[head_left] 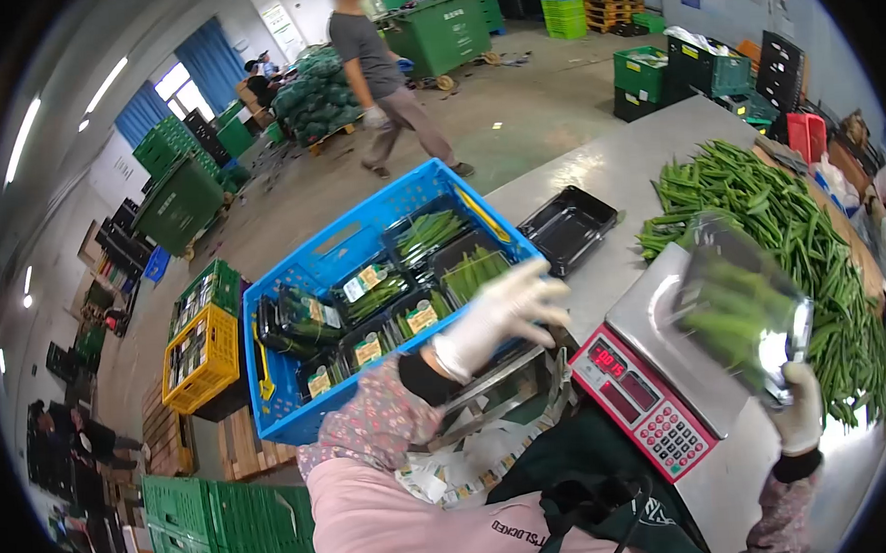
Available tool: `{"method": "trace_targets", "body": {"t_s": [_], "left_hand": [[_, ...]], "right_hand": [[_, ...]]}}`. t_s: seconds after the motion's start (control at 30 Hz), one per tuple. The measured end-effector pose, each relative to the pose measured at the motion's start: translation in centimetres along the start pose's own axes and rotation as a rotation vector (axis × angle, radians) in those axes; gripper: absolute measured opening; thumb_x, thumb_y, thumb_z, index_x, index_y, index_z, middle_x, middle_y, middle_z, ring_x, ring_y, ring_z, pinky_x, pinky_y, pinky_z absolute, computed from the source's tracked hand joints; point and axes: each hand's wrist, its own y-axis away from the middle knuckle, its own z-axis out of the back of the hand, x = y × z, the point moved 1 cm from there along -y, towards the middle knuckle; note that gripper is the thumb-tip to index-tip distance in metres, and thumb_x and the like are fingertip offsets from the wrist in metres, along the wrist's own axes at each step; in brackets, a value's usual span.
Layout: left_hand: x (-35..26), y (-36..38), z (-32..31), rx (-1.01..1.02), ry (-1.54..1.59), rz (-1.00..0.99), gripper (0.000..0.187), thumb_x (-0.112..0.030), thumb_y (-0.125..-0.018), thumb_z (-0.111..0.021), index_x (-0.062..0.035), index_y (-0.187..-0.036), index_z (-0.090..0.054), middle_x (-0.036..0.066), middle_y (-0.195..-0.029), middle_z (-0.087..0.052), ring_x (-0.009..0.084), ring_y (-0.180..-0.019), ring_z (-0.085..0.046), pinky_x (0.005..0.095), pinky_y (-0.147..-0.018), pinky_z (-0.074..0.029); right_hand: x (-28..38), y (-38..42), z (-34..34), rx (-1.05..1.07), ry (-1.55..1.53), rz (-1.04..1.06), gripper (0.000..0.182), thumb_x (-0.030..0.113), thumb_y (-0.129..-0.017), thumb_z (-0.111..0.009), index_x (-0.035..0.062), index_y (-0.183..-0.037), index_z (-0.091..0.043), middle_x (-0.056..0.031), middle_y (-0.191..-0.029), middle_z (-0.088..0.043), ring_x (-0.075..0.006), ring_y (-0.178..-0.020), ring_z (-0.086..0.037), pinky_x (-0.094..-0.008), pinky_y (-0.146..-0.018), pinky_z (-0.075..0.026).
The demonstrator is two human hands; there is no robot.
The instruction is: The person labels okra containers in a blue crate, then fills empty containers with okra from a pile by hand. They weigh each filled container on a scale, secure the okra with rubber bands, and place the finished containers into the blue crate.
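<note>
Metal table (617, 147) | pink-and-silver scale (658, 365) | black tray (569, 232) | green pod pile (812, 242)

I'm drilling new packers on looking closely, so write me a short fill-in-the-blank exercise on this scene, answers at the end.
1. The person's ____ hand holds the blurred pack.
2. The crate nearest the outspread hand is coloured ____.
3. The digits on the display of the scale glow ____.
4. Each of the person's two hands wears a ____.

Missing words: right; blue; red; glove.
</note>
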Motion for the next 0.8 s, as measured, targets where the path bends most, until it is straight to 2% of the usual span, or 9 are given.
{"method": "trace_targets", "body": {"t_s": [0.03,0.1,0.13,0.17,0.23,0.33,0.43,0.57,0.8], "left_hand": [[1.0,1.0,-1.5,0.107,0.070,0.050,0.064,-0.035,-0.106,-0.051,0.0009,-0.155,-0.030,0.018,-0.134,-0.061,0.0303,-0.113,-0.067,0.0394,-0.082,-0.061],[2.0,2.9,-5.0,0.099,0.088,0.065,0.062,-0.040,-0.105,-0.052,-0.0040,-0.153,-0.035,0.019,-0.134,-0.061,0.0352,-0.114,-0.066,0.0393,-0.078,-0.062],[2.5,4.1,-5.2,0.109,0.386,0.135,0.063,-0.046,-0.103,-0.054,-0.0070,-0.151,-0.039,0.019,-0.134,-0.061,0.0366,-0.112,-0.067,0.0396,-0.076,-0.063],[2.8,4.5,-4.6,0.082,0.513,0.144,0.063,-0.049,-0.102,-0.055,-0.0065,-0.147,-0.043,0.018,-0.131,-0.063,0.0357,-0.109,-0.068,0.0380,-0.075,-0.063],[2.9,6.1,-4.2,-0.066,0.339,-0.041,0.058,-0.044,-0.102,-0.056,-0.0050,-0.143,-0.048,0.018,-0.130,-0.065,0.0342,-0.106,-0.070,0.0363,-0.074,-0.062],[2.5,7.4,-2.9,-0.267,0.210,0.017,0.053,-0.039,-0.101,-0.057,-0.0020,-0.140,-0.051,0.018,-0.127,-0.066,0.0333,-0.105,-0.071,0.0356,-0.074,-0.061],[2.5,7.5,0.9,-0.400,0.469,-0.047,0.044,-0.030,-0.098,-0.058,-0.0012,-0.131,-0.056,0.017,-0.118,-0.069,0.0300,-0.095,-0.072,0.0353,-0.073,-0.061],[0.0,7.3,8.8,-0.647,0.506,-0.399,0.033,-0.031,-0.095,-0.060,-0.0047,-0.114,-0.062,0.012,-0.105,-0.070,0.0245,-0.087,-0.069,0.0358,-0.077,-0.058],[1.2,8.4,30.1,-1.270,0.560,-0.334,0.042,-0.047,-0.078,-0.073,-0.0122,-0.099,-0.064,0.004,-0.093,-0.065,0.0182,-0.080,-0.064,0.0294,-0.069,-0.058]], "right_hand": [[-0.8,0.3,-8.2,0.132,0.097,0.019,0.043,0.018,-0.085,-0.065,-0.0020,-0.124,-0.060,-0.0148,-0.106,-0.070,-0.0276,-0.097,-0.069,-0.0423,-0.089,-0.056],[-3.5,-1.1,-12.5,0.283,0.161,-0.129,0.051,0.016,-0.086,-0.062,-0.0078,-0.131,-0.057,-0.0179,-0.119,-0.069,-0.0288,-0.107,-0.068,-0.0415,-0.098,-0.054],[-4.2,-1.6,-14.0,0.344,0.095,-0.231,0.049,0.012,-0.088,-0.059,-0.0082,-0.133,-0.056,-0.0179,-0.123,-0.068,-0.0250,-0.110,-0.067,-0.0366,-0.099,-0.052],[-5.5,-2.9,-14.5,0.409,0.062,-0.287,0.049,0.012,-0.090,-0.060,-0.0085,-0.134,-0.055,-0.0182,-0.123,-0.068,-0.0239,-0.109,-0.067,-0.0354,-0.097,-0.053],[-7.0,-3.4,-17.1,0.454,0.118,-0.234,0.054,0.016,-0.094,-0.060,-0.0083,-0.141,-0.048,-0.0180,-0.129,-0.065,-0.0232,-0.108,-0.067,-0.0339,-0.093,-0.054],[-8.1,-4.3,-18.6,0.548,0.231,-0.242,0.061,0.023,-0.099,-0.058,-0.0078,-0.148,-0.038,-0.0176,-0.135,-0.061,-0.0236,-0.107,-0.067,-0.0326,-0.089,-0.055],[-8.9,-5.7,-18.7,0.806,0.095,-0.278,0.065,0.026,-0.100,-0.058,-0.0064,-0.151,-0.032,-0.0171,-0.138,-0.059,-0.0244,-0.105,-0.068,-0.0318,-0.086,-0.055],[-7.4,-4.6,-17.3,0.660,0.127,-0.185,0.062,0.030,-0.102,-0.055,-0.0065,-0.149,-0.039,-0.0179,-0.137,-0.060,-0.0230,-0.101,-0.068,-0.0306,-0.085,-0.055],[-8.2,-3.9,-10.2,0.351,0.001,-0.226,0.054,0.034,-0.101,-0.053,-0.0058,-0.137,-0.053,-0.0148,-0.120,-0.069,-0.0171,-0.086,-0.066,-0.0275,-0.076,-0.053]]}}
